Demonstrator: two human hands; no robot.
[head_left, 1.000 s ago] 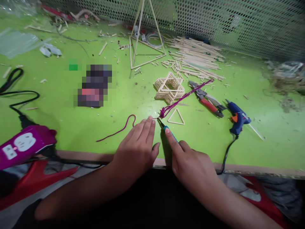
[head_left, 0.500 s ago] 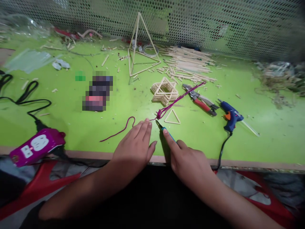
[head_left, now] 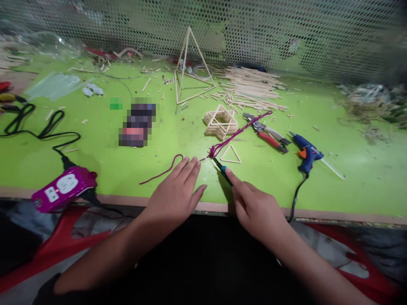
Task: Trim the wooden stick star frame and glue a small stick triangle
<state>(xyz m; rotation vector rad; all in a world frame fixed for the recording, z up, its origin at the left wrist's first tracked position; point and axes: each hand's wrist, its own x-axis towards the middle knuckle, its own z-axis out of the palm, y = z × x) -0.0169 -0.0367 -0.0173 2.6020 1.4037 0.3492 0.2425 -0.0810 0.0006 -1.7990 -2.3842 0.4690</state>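
My left hand (head_left: 178, 190) lies flat on the green table (head_left: 333, 169), fingertips over a purple yarn strand (head_left: 159, 176) whose loose end curls out to the left. My right hand (head_left: 254, 203) is wrapped round a teal-handled cutter (head_left: 224, 169), index finger along its top, its dark tip touching the table at the knot of a purple yarn bundle (head_left: 229, 139). Short bits of yarn show between my left fingertips and that knot. A small stick triangle (head_left: 231, 160) lies just beyond the cutter, and a stacked stick star (head_left: 221, 123) sits behind it.
Pliers (head_left: 270, 135) and a blue glue gun (head_left: 308, 154) lie on the right. A stick pyramid (head_left: 203, 90) and loose sticks (head_left: 254, 82) are at the back. On the left are a blurred-out object (head_left: 136, 123), a purple power strip (head_left: 65, 188) and black cable.
The cutter in my right hand has moved slightly right and up to the yarn knot. My left hand stays on the strand. The view has shifted a little.
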